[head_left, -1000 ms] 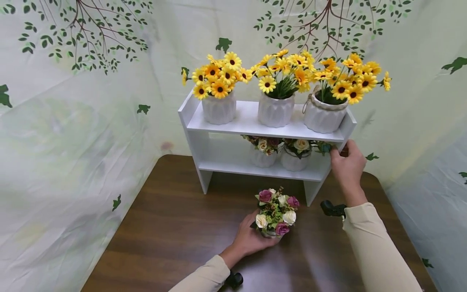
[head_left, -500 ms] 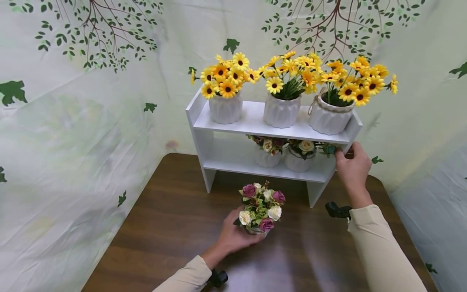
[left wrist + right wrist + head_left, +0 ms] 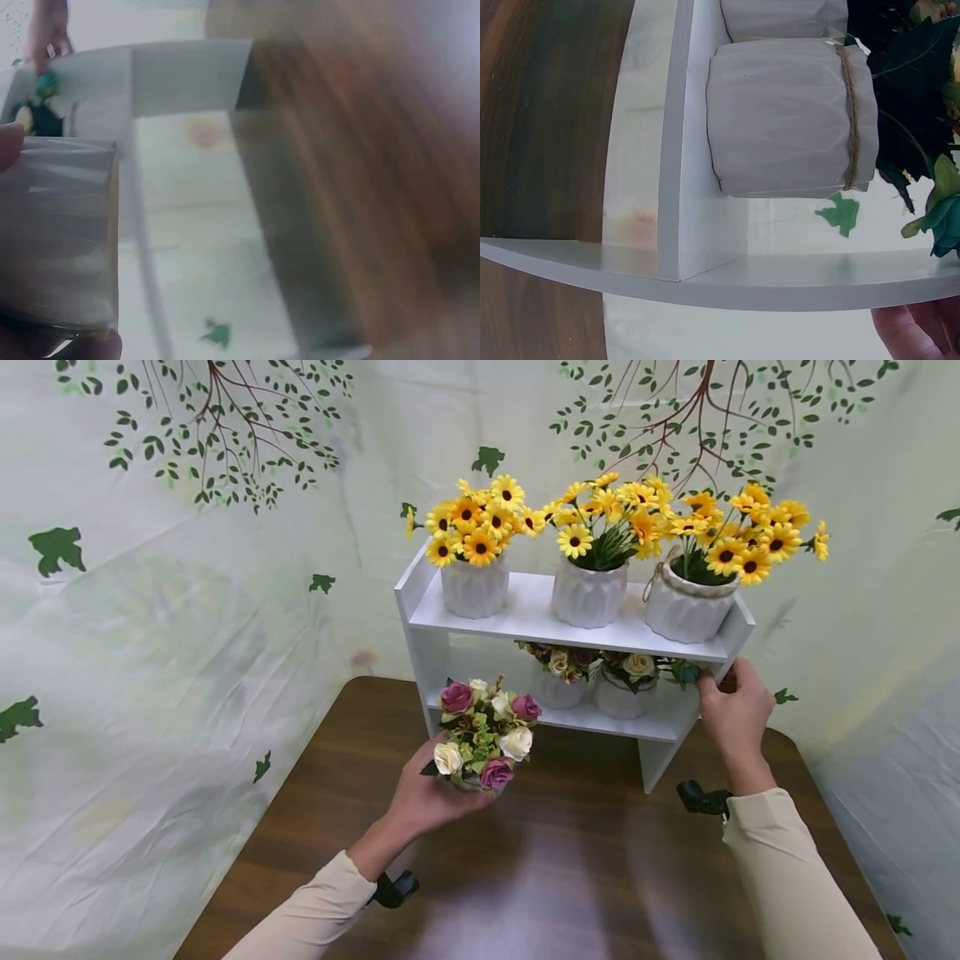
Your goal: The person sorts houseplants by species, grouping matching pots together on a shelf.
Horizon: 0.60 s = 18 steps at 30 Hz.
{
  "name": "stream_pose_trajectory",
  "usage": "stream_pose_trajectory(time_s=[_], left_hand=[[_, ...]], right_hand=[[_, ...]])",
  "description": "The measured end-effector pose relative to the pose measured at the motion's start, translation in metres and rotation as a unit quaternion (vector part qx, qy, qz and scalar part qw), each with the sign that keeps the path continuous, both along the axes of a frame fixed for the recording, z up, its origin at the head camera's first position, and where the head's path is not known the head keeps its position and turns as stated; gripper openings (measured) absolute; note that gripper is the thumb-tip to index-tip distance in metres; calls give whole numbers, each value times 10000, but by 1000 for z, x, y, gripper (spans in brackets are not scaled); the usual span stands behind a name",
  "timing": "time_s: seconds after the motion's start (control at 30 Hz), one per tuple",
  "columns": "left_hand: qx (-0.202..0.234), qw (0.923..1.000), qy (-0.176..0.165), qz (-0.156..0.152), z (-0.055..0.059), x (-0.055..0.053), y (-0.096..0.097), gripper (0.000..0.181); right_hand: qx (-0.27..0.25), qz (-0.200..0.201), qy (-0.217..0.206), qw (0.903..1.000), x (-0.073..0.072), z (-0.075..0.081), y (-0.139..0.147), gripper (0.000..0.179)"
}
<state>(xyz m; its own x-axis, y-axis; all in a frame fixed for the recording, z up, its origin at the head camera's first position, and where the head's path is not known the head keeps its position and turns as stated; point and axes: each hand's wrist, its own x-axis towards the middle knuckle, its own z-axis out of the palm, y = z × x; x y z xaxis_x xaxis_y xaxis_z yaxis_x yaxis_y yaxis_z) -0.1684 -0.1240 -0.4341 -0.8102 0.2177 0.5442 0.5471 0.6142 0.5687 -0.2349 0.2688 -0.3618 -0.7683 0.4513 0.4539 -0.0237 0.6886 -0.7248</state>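
Note:
A small white pot (image 3: 60, 232) with purple and cream roses (image 3: 480, 739) is in my left hand (image 3: 427, 802), which grips it from the left and below. It is raised before the left part of a white two-tier shelf (image 3: 528, 597), overlapping its lower board in the head view. My right hand (image 3: 738, 714) holds the shelf's right side panel, thumb toward the front. In the right wrist view its fingers (image 3: 907, 334) show at that panel's outer side. Two potted rose plants stand on the lower tier, one pot (image 3: 787, 116) tied with twine.
Three white pots (image 3: 475, 589) of yellow daisies stand along the upper tier. The shelf stands on a brown wooden table (image 3: 570, 835). Behind hangs a pale cloth (image 3: 225, 627) printed with branches and leaves. A teal rose (image 3: 946, 225) sticks out near the right panel.
My left hand has lifted the pot of roses and moved it left and toward the shelf. My right hand keeps its grip on the side panel. The head view has shifted slightly.

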Motion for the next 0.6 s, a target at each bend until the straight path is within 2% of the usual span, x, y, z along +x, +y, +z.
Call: stream_pose_trajectory(time_s=[0.13,0.27,0.47,0.6], left_hand=[[169,9993,-316,46,23,-4,-11,90],[262,9983,-432,285,37,-9,-17,92],[255,9962,-490,673,44,-26,-13,85],[343,9919,-828,900,47,-38,-7,81]], right_hand=[[50,-9,116,9999,0,1,0,27],[115,-10,105,9999,-1,1,0,26],[158,-12,152,9998,0,-1,-1,25],[130,8,110,9999,0,-1,-1,25]])
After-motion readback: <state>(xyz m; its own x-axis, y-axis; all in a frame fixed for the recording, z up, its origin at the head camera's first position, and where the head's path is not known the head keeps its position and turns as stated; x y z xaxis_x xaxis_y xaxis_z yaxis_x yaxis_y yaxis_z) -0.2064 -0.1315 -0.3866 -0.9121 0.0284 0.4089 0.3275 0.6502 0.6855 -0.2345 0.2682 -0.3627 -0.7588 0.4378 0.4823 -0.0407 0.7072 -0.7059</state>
